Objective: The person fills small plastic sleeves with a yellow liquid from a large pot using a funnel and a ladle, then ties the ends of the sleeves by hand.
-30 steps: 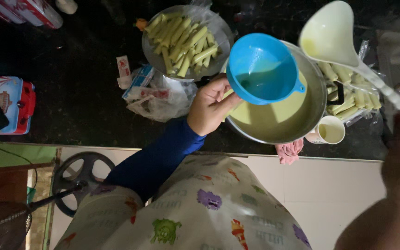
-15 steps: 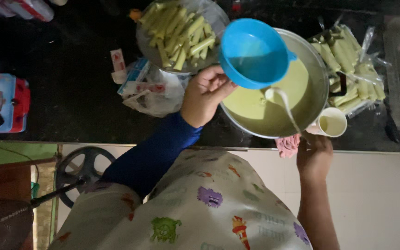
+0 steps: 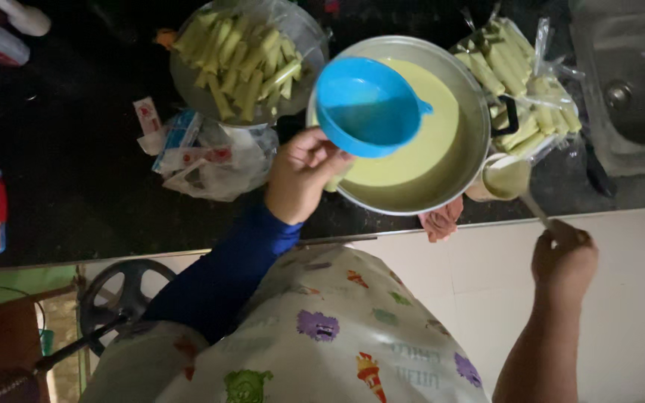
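My left hand [image 3: 300, 179] holds a blue funnel [image 3: 367, 106] over a large metal pot [image 3: 472, 149] filled with pale yellow-green liquid. My right hand [image 3: 564, 259] grips the thin handle of a ladle [image 3: 508, 179], whose bowl sits just beside the pot's near right rim, full of the same liquid. A pink cloth [image 3: 442, 221] lies under the pot's near edge.
A metal bowl [image 3: 244, 63] of long pale green filled tubes stands behind the funnel. More such tubes lie in a clear bag [image 3: 520, 89] right of the pot. Crumpled wrappers [image 3: 203, 157] sit on the dark counter. A sink [image 3: 628, 82] is at far right.
The ladle came down from high above the pot, dipped into the liquid, and now sits beside the pot's near right rim. My left hand kept the funnel over the pot.
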